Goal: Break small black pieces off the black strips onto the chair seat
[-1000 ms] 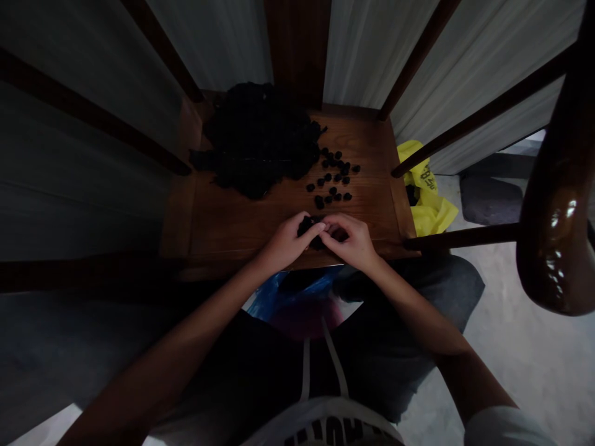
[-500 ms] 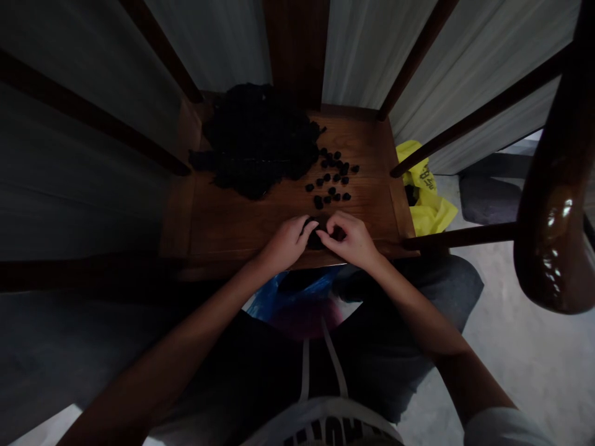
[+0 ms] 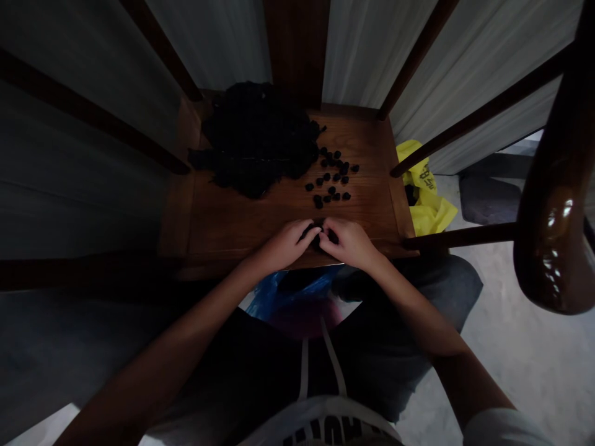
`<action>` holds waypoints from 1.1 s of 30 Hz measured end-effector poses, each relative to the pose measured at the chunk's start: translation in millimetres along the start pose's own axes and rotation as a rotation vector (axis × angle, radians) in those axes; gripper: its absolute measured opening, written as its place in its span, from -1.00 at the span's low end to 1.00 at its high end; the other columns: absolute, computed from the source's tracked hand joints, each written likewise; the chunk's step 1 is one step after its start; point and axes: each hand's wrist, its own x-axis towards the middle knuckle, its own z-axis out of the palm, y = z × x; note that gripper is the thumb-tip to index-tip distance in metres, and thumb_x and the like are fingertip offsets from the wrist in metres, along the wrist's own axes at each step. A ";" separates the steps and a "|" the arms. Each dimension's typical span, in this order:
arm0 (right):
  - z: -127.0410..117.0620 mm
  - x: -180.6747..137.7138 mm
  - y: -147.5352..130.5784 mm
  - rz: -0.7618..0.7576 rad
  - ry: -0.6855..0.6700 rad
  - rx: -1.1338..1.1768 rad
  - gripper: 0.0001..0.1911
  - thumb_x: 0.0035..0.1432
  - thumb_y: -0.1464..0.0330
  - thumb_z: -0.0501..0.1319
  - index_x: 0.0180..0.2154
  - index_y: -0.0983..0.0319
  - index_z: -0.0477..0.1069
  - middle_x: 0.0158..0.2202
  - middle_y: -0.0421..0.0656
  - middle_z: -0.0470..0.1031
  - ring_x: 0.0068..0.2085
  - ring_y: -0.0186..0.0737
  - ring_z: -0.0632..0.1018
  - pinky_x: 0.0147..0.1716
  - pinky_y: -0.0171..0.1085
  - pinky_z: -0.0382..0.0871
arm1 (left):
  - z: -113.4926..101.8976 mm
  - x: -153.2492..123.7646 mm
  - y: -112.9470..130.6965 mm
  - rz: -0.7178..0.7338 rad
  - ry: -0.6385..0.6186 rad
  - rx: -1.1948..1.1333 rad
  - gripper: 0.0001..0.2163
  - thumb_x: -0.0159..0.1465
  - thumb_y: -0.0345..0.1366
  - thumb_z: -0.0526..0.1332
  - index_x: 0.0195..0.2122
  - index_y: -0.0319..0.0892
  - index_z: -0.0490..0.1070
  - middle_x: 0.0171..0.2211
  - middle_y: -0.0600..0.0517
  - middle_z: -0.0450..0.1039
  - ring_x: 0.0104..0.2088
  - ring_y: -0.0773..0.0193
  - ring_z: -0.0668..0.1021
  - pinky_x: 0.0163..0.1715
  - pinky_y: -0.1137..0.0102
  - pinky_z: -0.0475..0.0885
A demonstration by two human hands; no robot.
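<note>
At the front edge of the wooden chair seat (image 3: 242, 229), my left hand (image 3: 292, 240) and my right hand (image 3: 348, 240) meet, fingers curled and thumbs almost touching. Between them they pinch a small soft black piece (image 3: 317, 241), mostly hidden by the fingers; its exact kind is too dark to tell. Just beyond the hands lie several small round black lumps (image 3: 336, 178), loosely scattered. To their left rests a wide heap of black, cloth-like material (image 3: 260, 139) with ragged edges.
Dark wooden chair rods (image 3: 430, 141) rise around the seat, and a glossy curved armrest (image 3: 548, 248) stands close on the right. Beside the seat hangs a yellow bag (image 3: 430, 207) with black print. A blue plastic bag (image 3: 279, 294) lies below, between the legs.
My right hand has shifted slightly left and down, closing the gap to my left hand over the black piece. The heap and the lumps stay as they were.
</note>
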 end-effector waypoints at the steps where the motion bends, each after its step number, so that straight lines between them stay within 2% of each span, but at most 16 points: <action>1: -1.1 0.2 -0.5 0.006 -0.014 -0.037 -0.86 0.20 0.33 0.10 -0.41 0.23 0.27 -0.44 -0.20 0.38 -0.40 -0.31 0.35 -0.40 -0.32 0.07 | -0.4 0.1 1.3 0.007 -0.023 -0.005 -0.75 0.39 -0.18 0.02 -0.21 -0.20 0.42 -0.26 -0.03 0.51 -0.23 0.21 0.54 -0.17 0.32 0.40; 4: -5.4 0.5 -2.7 0.022 -0.057 -0.093 -0.87 0.17 0.33 0.10 -0.40 0.24 0.29 -0.41 -0.17 0.40 -0.38 -0.29 0.37 -0.41 -0.31 0.05 | -0.7 0.2 4.6 0.032 -0.069 -0.024 -0.75 0.39 -0.21 0.02 -0.31 -0.19 0.41 -0.35 0.01 0.49 -0.31 0.25 0.52 -0.25 0.35 0.37; 9: -9.6 2.2 -1.2 0.035 -0.149 0.001 -0.89 0.12 0.33 0.14 -0.41 0.24 0.33 -0.42 -0.19 0.42 -0.40 -0.32 0.37 -0.41 -0.33 0.06 | 1.6 0.3 6.9 0.040 -0.106 -0.084 -0.76 0.38 -0.22 0.02 -0.31 -0.19 0.41 -0.35 0.03 0.49 -0.32 0.27 0.51 -0.29 0.39 0.33; 13: -4.5 6.2 7.8 0.027 -0.065 0.073 -0.87 0.11 0.40 0.09 -0.47 0.25 0.30 -0.47 -0.22 0.37 -0.41 -0.34 0.36 -0.41 -0.33 0.05 | 2.4 3.3 10.6 0.029 -0.109 -0.134 -0.76 0.37 -0.25 0.02 -0.34 -0.20 0.41 -0.37 0.03 0.48 -0.35 0.30 0.49 -0.32 0.41 0.33; 19: 1.7 10.4 20.8 -0.021 -0.044 0.277 -0.78 0.10 0.42 0.04 -0.58 0.25 0.18 -0.60 -0.29 0.18 -0.52 -0.40 0.24 -0.46 -0.34 0.01 | 4.3 6.5 17.8 -0.062 -0.103 -0.252 -0.76 0.34 -0.26 0.03 -0.41 -0.21 0.37 -0.53 0.09 0.38 -0.47 0.35 0.43 -0.40 0.46 0.33; 23: 3.4 10.1 23.6 0.003 -0.039 0.429 -0.79 0.09 0.39 0.01 -0.57 0.24 0.16 -0.59 -0.30 0.14 -0.51 -0.40 0.20 -0.47 -0.35 0.02 | 7.9 5.4 17.1 -0.125 -0.117 -0.418 -0.77 0.33 -0.19 0.05 -0.39 -0.21 0.34 -0.53 0.10 0.31 -0.51 0.39 0.39 -0.50 0.49 0.31; 28: -2.2 9.5 24.6 0.010 -0.137 0.706 -0.85 0.09 0.40 -0.02 -0.51 0.23 0.19 -0.55 -0.29 0.12 -0.50 -0.40 0.19 -0.49 -0.38 0.07 | 13.1 5.8 13.4 -0.250 -0.103 -0.720 -0.79 0.30 -0.15 0.07 -0.38 -0.18 0.26 -0.59 0.16 0.15 -0.63 0.46 0.25 -0.65 0.54 0.19; 31: -4.5 8.7 25.3 0.105 -0.190 0.818 -0.90 0.12 0.37 0.01 -0.41 0.23 0.24 -0.58 -0.32 0.10 -0.56 -0.42 0.15 -0.56 -0.39 0.03 | 11.3 6.3 13.4 -0.303 -0.116 -0.756 -0.77 0.31 -0.12 0.05 -0.38 -0.17 0.26 -0.60 0.16 0.15 -0.65 0.46 0.25 -0.67 0.53 0.15; 33: -4.6 7.8 26.8 0.109 -0.215 0.864 -0.88 0.15 0.36 0.03 -0.41 0.23 0.26 -0.59 -0.33 0.13 -0.57 -0.42 0.17 -0.57 -0.40 0.05 | 8.6 5.7 15.3 -0.320 -0.116 -0.721 -0.75 0.31 -0.11 0.03 -0.37 -0.17 0.30 -0.59 0.14 0.21 -0.62 0.42 0.30 -0.66 0.52 0.17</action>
